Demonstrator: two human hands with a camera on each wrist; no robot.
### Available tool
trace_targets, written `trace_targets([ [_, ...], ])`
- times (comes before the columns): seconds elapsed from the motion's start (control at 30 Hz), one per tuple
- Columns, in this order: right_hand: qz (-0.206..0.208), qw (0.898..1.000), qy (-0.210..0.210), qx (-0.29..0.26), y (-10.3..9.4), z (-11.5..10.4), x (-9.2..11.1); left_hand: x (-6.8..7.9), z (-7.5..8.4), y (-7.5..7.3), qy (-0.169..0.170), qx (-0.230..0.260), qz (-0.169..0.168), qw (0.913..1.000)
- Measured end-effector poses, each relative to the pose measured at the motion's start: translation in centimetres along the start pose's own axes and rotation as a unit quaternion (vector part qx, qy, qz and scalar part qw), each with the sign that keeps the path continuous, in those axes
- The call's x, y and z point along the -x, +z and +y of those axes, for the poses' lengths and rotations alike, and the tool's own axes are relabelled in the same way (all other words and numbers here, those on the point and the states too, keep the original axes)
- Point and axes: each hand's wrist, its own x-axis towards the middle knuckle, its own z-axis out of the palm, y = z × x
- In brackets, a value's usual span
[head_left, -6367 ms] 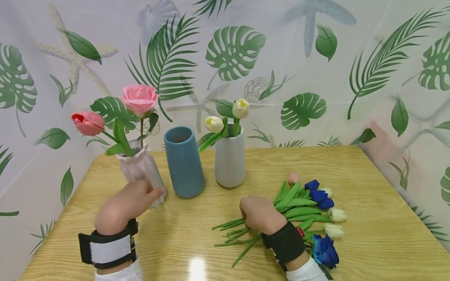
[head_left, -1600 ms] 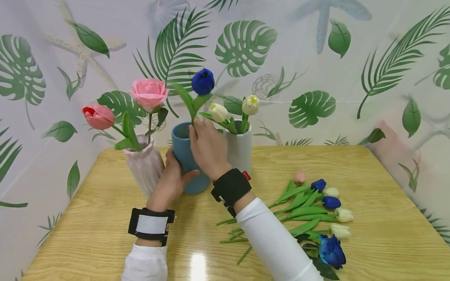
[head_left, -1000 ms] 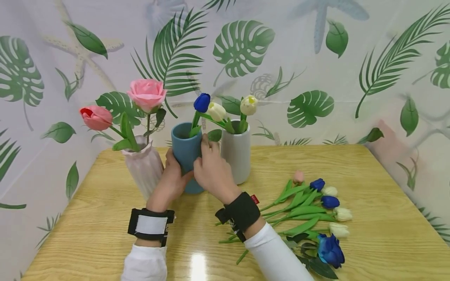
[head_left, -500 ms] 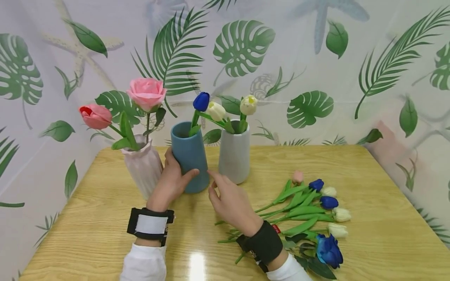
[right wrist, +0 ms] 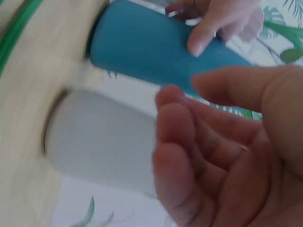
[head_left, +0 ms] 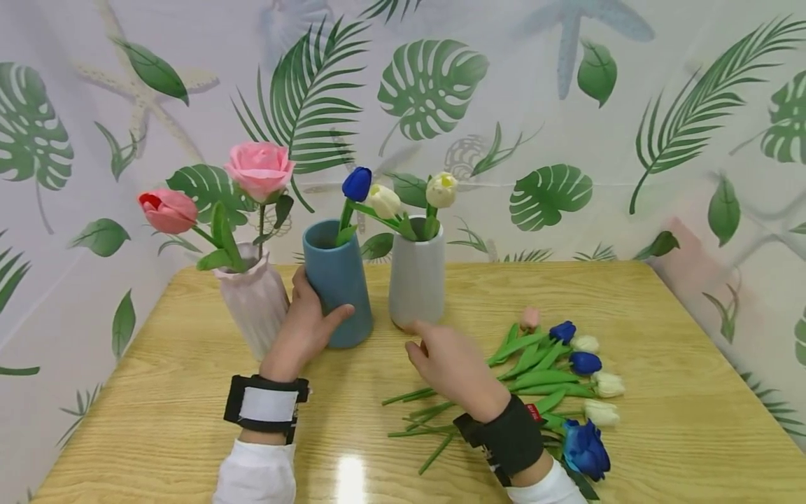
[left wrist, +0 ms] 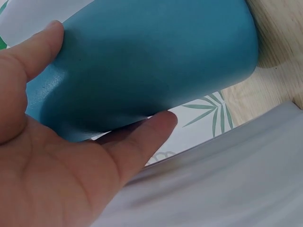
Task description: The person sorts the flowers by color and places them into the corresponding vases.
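Observation:
My left hand [head_left: 302,329] holds the blue vase [head_left: 340,287] around its left side, thumb across the front. In the left wrist view the thumb and a finger lie along the vase [left wrist: 156,52]. One blue tulip [head_left: 357,184] stands in that vase, leaning right against its rim. My right hand [head_left: 456,364] is over the table in front of the white vase [head_left: 417,280], near the stems of the lying flowers. Its fingers are loosely curled with nothing in them, as the right wrist view shows my right hand [right wrist: 222,142] too.
A pleated pinkish vase [head_left: 252,301] at left holds a pink rose [head_left: 259,171] and a pink tulip [head_left: 168,210]. Two white tulips [head_left: 441,190] stand in the white vase. At right on the table lie several tulips [head_left: 585,362] and a blue rose [head_left: 585,449].
The right hand took a blue tulip from the lying bunch, put it into the blue vase, let go and drew back toward the bunch. The left hand moved from the pinkish vase to the blue one.

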Motion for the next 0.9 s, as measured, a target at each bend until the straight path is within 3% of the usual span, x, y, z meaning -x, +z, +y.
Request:
trace_targets([
  [0.17,-0.071,0.995,0.056,0.029,-1.8,1.0,0.5,0.0,-0.1,-0.1,-0.006,0.002,-0.003,1.0],
  [0.4,-0.146,0.983,0.089,0.06,-3.2,2.9,0.9,-0.1,-0.1,-0.1,-0.006,0.003,-0.008,1.0],
  [0.9,-0.173,0.976,0.107,0.074,-1.7,5.3,1.4,-0.1,0.1,0.0,-0.004,0.007,-0.01,0.9999],
])
